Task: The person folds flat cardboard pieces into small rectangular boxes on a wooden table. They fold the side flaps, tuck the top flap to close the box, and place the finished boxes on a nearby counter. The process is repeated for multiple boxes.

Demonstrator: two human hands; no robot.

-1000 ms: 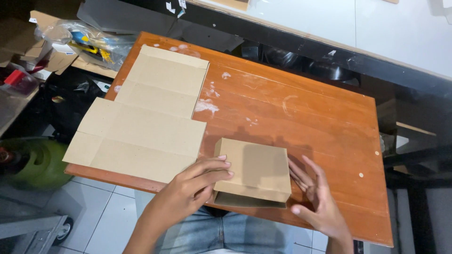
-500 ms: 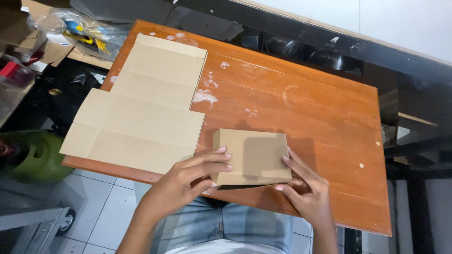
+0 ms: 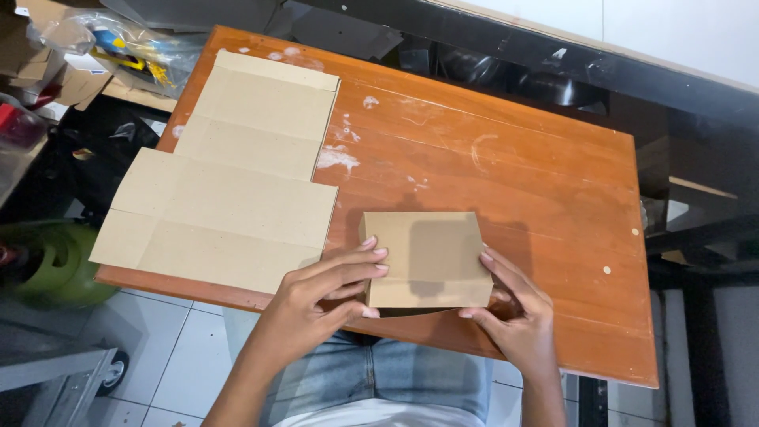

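Observation:
A small folded brown cardboard box rests near the front edge of the orange wooden table. My left hand grips the box's left side, fingers laid over its top and front edge. On the right side, my right hand holds the lower right corner. The box's top face is flat and closed.
A large flat unfolded cardboard sheet lies on the table's left half, overhanging the left edge. White paint marks spot the tabletop. Left of the table sit a green cylinder, cardboard scraps and a plastic bag.
The box has been lifted slightly and squared between both hands; my right hand went from lying flat beside it to gripping its right corner.

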